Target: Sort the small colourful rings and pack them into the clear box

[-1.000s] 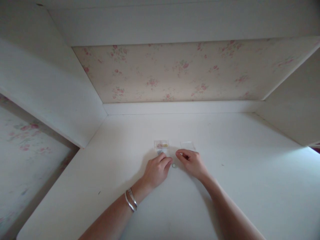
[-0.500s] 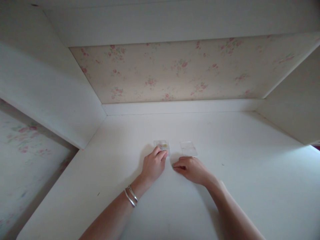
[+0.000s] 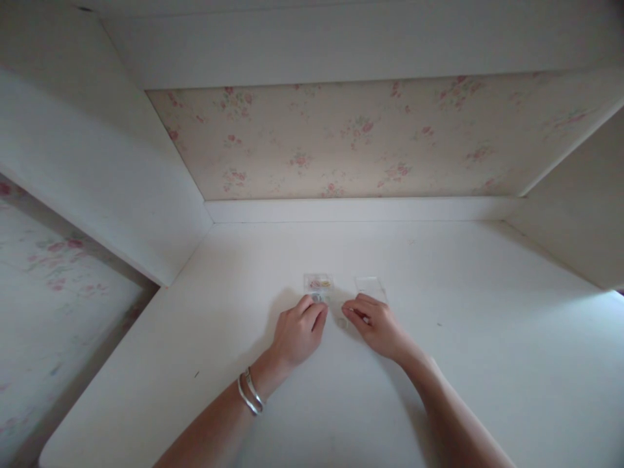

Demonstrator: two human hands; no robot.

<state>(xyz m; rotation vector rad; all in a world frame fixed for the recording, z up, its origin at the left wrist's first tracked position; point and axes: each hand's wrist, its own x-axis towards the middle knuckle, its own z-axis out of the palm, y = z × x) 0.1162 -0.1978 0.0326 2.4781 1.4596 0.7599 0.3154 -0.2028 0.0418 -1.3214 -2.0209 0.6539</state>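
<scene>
My left hand (image 3: 296, 331), with two silver bangles on its wrist, lies on the white table (image 3: 487, 364). Its curled fingertips press on the near edge of a small clear box (image 3: 318, 283) that holds tiny coloured pieces. My right hand (image 3: 376, 322) rests just to the right with its fingers curled together, and nothing shows in them. A small pale ring (image 3: 341, 322) lies on the table between the two hands, next to my right fingertips. A flat clear lid (image 3: 370, 285) lies just beyond my right hand.
The table sits in a white alcove with a floral-papered back wall (image 3: 351, 136). A white side panel (image 3: 97, 188) stands at the left and another (image 3: 580, 214) at the right. The table's left edge (image 3: 104, 364) drops off to the floral wall below.
My right hand slid forward off the ring, which shows again on the table. My left fingertips stay at the clear box. The view shifted slightly.
</scene>
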